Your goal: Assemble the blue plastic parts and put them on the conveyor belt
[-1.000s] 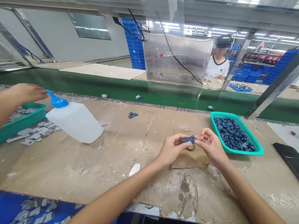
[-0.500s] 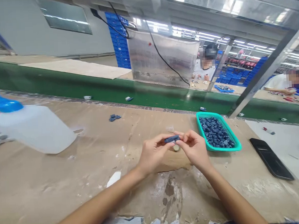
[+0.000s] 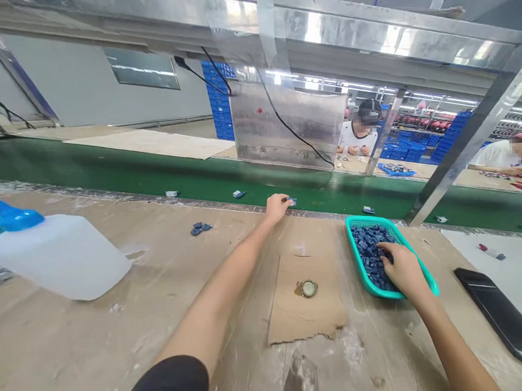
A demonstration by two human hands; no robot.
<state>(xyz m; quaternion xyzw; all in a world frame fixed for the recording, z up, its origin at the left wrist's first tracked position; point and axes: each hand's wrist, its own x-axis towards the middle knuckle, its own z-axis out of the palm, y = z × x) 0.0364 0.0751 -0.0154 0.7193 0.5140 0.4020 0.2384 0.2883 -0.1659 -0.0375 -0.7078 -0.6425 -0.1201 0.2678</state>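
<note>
My left hand reaches out to the green conveyor belt. Its fingers are closed on a small blue and white piece just above the belt. My right hand is in the green plastic basket, with thumb and forefinger apart against the dark blue pieces heaped there; its other fingers are partly hidden. Between my arms a crimped bottle cap sits on a piece of brown cardboard, with a wet-looking brown spot beside it.
A white squeeze bottle with a blue top leans at the left. Several dark blue pieces lie behind it to the right. A black phone is right of the basket. A slanted metal post rises behind. Two people work across the belt.
My hands were together over the cardboard, both on a dark blue piece. The left has moved forward to the belt with a piece; the right has moved into the basket. The camera view has shifted.
</note>
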